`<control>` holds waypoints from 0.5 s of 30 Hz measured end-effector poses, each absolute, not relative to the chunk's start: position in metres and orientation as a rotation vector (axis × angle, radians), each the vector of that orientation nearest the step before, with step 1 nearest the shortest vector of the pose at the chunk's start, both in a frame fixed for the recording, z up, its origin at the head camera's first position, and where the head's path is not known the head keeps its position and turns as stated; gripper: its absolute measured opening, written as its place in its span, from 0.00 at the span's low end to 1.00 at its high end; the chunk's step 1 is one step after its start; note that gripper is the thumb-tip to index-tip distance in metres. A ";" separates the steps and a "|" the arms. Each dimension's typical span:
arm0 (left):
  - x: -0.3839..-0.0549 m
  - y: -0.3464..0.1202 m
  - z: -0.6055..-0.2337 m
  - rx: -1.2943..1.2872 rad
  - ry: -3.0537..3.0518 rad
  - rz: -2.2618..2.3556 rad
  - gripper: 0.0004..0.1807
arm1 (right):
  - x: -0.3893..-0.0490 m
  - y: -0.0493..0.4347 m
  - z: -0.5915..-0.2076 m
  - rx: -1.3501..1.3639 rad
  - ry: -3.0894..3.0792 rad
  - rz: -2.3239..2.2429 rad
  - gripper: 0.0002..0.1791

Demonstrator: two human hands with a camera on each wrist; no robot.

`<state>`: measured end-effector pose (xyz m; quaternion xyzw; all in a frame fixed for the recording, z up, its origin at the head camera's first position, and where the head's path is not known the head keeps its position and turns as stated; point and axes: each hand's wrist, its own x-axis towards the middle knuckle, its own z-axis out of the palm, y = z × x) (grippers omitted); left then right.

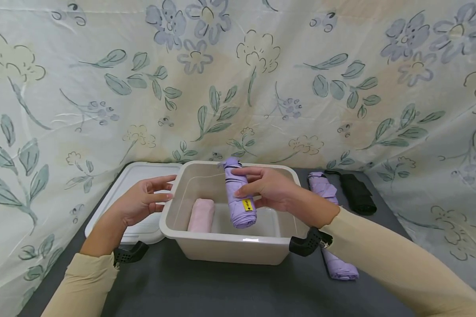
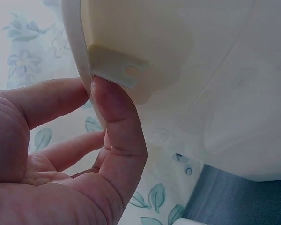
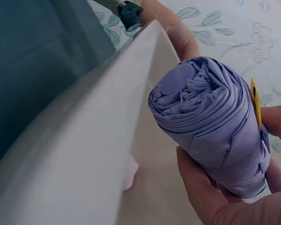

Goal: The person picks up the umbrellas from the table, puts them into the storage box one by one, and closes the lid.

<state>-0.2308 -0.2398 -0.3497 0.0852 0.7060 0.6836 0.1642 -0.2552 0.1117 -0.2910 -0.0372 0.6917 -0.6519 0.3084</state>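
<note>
A folded purple umbrella (image 1: pixel 241 198) with a yellow tag stands nearly upright over the beige plastic storage bin (image 1: pixel 238 251). My right hand (image 1: pixel 267 187) grips it around its middle, and the right wrist view looks at its rolled fabric end. With thumb and fingers, my left hand (image 2: pixel 84 145) pinches the bin's left rim (image 2: pixel 75 42). Inside the bin, on the left, lies a pink rolled bundle (image 1: pixel 201 215); only a small part of it shows past the bin wall in the right wrist view.
A white lid (image 1: pixel 143 224) lies flat left of the bin, partly behind my left arm. To the right lie another folded purple umbrella (image 1: pixel 341 266), partly under my right forearm, and a black folded umbrella (image 1: pixel 356 193). A floral curtain (image 1: pixel 238 88) hangs behind the dark tabletop (image 1: pixel 230 290).
</note>
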 end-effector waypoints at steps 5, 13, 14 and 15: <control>-0.232 -0.240 -0.350 0.246 2.007 1.951 0.37 | -0.260 0.102 -0.297 -0.082 1.842 -1.653 0.34; -0.233 -0.240 -0.350 0.248 1.979 1.973 0.37 | -0.272 0.090 -0.303 -0.016 1.914 -1.547 0.32; -0.233 -0.240 -0.350 0.248 1.977 1.975 0.37 | -0.274 0.088 -0.303 -0.006 1.927 -1.534 0.31; -0.233 -0.240 -0.350 0.246 1.976 1.976 0.37 | -0.277 0.087 -0.304 0.004 1.938 -1.521 0.31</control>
